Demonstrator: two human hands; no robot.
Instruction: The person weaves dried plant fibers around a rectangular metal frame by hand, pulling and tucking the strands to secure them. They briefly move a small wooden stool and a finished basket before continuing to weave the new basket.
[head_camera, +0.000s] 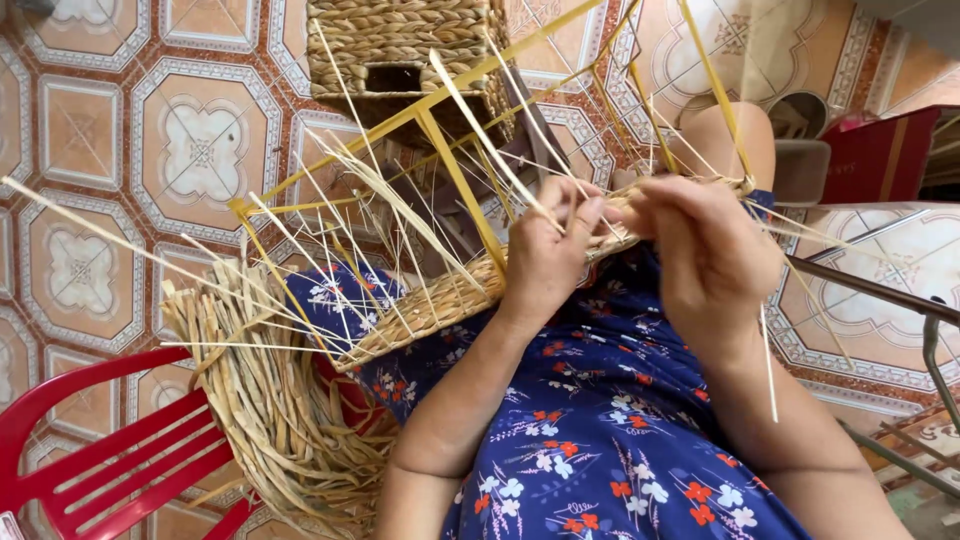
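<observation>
Floor: patterned tiles (200, 150) in cream, orange and red, glossy, laid in octagon shapes.
Dress: blue floral fabric (600, 430) covering the person's lap, under the work.
Chair: red plastic chair (110, 450) with a slatted seat, at lower left beside the person.
Fibre bundle: a thick hank of dried, twisted straw-coloured strands (270, 400) draped over the chair's edge, next to the lap.
Finished basket: a square woven basket (400, 45) with a cut-out handle slot stands on the floor ahead; what is inside cannot be seen.
Frame: a yellow wire frame (455, 170) rises from the lap, its bars slanting up and away.
Half-woven basket: a braided panel (430, 305) rests on the lap against the frame, with thin loose strands fanning outward from it.
Left hand: the left hand (545, 255) is closed, thumb and fingers pinched on a pale strand at the woven rim.
Right hand: the right hand (705, 245) is curled with fingers together, clamped on the rim and strands just beside the left one.
</observation>
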